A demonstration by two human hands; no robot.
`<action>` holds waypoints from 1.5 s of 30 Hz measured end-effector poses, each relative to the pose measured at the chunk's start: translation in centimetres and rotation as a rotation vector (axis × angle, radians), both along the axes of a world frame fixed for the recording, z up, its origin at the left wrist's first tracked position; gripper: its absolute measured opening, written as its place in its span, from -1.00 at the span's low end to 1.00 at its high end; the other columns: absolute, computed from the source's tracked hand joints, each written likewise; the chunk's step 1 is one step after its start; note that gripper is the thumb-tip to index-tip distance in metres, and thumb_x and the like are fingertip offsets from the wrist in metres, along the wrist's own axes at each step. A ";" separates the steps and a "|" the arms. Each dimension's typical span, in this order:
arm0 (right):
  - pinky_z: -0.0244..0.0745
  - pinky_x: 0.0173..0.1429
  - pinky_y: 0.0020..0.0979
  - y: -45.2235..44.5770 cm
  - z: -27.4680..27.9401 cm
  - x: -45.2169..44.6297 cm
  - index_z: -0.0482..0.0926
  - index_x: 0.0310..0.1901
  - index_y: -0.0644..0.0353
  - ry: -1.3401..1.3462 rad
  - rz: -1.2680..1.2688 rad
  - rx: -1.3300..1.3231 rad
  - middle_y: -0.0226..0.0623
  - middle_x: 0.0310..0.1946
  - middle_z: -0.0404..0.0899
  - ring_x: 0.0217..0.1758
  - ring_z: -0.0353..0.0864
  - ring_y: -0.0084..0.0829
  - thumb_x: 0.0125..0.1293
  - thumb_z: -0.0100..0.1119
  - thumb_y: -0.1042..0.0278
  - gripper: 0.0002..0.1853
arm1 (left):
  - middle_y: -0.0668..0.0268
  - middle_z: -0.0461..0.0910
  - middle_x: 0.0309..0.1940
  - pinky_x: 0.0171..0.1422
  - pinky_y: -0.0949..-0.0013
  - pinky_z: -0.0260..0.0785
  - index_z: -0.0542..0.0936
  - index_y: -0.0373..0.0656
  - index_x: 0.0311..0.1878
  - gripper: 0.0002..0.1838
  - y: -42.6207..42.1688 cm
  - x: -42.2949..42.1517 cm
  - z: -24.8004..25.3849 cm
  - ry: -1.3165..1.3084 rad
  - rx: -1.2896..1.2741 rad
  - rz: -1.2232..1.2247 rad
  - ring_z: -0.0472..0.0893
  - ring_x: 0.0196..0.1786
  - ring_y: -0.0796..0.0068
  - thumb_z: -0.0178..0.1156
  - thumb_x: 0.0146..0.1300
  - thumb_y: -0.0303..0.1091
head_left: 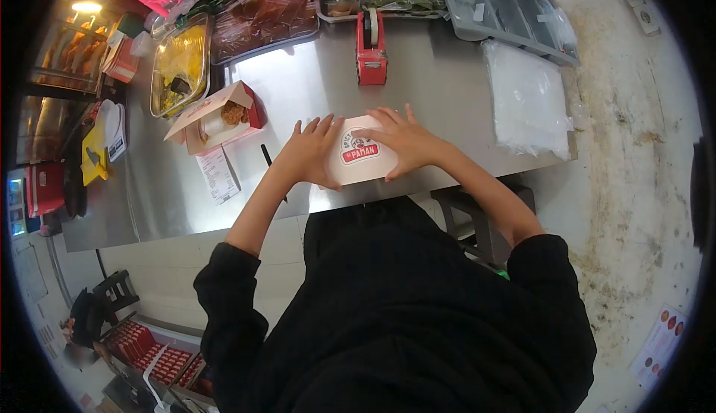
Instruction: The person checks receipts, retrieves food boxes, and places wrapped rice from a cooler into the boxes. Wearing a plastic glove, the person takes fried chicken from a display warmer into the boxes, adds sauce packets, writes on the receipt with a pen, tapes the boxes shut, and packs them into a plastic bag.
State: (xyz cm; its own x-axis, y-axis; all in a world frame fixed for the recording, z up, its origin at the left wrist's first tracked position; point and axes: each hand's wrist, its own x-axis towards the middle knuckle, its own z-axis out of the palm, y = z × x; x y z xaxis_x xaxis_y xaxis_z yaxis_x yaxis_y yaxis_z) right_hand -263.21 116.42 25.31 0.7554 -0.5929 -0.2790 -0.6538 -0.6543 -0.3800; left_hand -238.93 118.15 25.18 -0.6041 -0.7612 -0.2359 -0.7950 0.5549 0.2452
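A closed cardboard food box (363, 171) with a red and black printed logo on its lid sits near the front edge of the steel table. My left hand (313, 152) grips its left side, fingers along the far edge and thumb at the near edge. On the other side, my right hand (405, 143) spans the box's right part, with one finger lying over the lid by the logo. The undersides of both palms are hidden. Left of the box lie a black pen (266, 155) and a printed receipt (217, 176). An open food box (201, 124) holding fried food stands behind the receipt.
Beyond my hands stands a red tape dispenser (371, 59). Along the back are trays of plastic packets (268, 18), a tray of yellow food (179, 66) and a grey divided container (514, 18). White plastic bags (527, 96) lie at the right, and a stool (485, 223) is under the table.
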 end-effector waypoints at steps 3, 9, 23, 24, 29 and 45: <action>-0.20 0.26 0.37 -0.3 -0.3 0.3 0.20 0.28 -0.29 -0.049 0.010 0.017 0.00 0.31 -0.01 0.41 -0.10 -0.03 -0.44 0.48 -0.02 0.06 | -0.11 0.21 0.21 0.26 -0.08 0.17 0.08 -0.25 0.30 0.26 -0.5 -0.2 -0.6 0.113 0.060 0.005 0.30 0.21 -0.11 0.44 -0.57 0.06; -0.21 0.31 0.29 1.2 -1.8 -0.3 0.28 0.23 -0.33 -0.207 -0.012 -0.081 -0.06 0.34 -0.03 0.43 -0.11 -0.06 -0.18 0.36 -0.09 -0.18 | -0.15 0.09 0.27 0.33 -0.02 0.08 0.07 -0.22 0.33 0.16 0.2 -0.7 -0.7 0.012 0.019 -0.003 0.15 0.32 -0.09 0.39 -0.39 0.05; 0.49 -0.10 -0.41 -5.1 -4.3 0.5 0.54 -0.03 0.10 -0.917 -1.013 0.301 -0.23 0.06 0.39 -0.11 0.54 -0.35 0.06 0.27 0.35 -0.62 | 0.29 0.25 0.29 0.29 -0.09 0.08 0.37 0.09 0.21 -0.42 5.2 -0.6 -4.8 0.186 -0.312 0.021 0.21 0.34 0.14 0.21 0.05 -0.29; 0.49 -0.10 -0.41 -6.6 -4.9 1.3 0.54 -0.03 0.10 -0.923 -1.007 0.298 -0.23 0.06 0.39 -0.11 0.54 -0.35 0.06 0.27 0.35 -0.62 | 0.37 0.37 0.20 0.26 -0.13 0.11 0.50 0.09 0.07 -0.57 5.5 -1.7 -4.7 0.278 -0.353 0.135 0.27 0.30 0.17 0.23 0.06 -0.29; 0.48 -0.19 -0.39 -10.4 -7.1 0.3 0.53 -0.02 0.01 -0.688 -0.794 -0.260 -0.26 -0.12 0.41 -0.17 0.52 -0.36 -0.09 0.40 0.38 -0.50 | 0.39 0.50 0.05 0.25 -0.11 0.10 0.62 0.02 -0.22 -0.76 4.9 -4.1 -5.5 0.466 -0.435 0.380 0.39 0.21 0.20 0.33 -0.03 -0.28; 0.37 -0.59 -0.58 -8.0 -10.1 -0.9 0.56 -0.39 0.18 -1.284 -1.215 0.357 -0.45 -0.13 0.53 -0.27 0.51 -0.63 0.22 0.13 0.38 -0.91 | 0.46 0.56 -0.10 0.24 -0.08 0.09 0.60 0.05 -0.35 -0.83 0.8 -5.9 -6.1 0.496 -0.563 0.596 0.42 0.19 0.28 0.34 -0.05 -0.26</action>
State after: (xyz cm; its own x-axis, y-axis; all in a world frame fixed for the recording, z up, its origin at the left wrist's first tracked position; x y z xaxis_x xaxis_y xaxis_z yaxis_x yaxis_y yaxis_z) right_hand -264.12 108.37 15.21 -0.1843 -0.9704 -0.1558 0.1288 0.1333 -0.9827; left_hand -244.79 118.95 19.05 -0.0134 -0.8993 0.4372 -0.8619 0.2321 0.4509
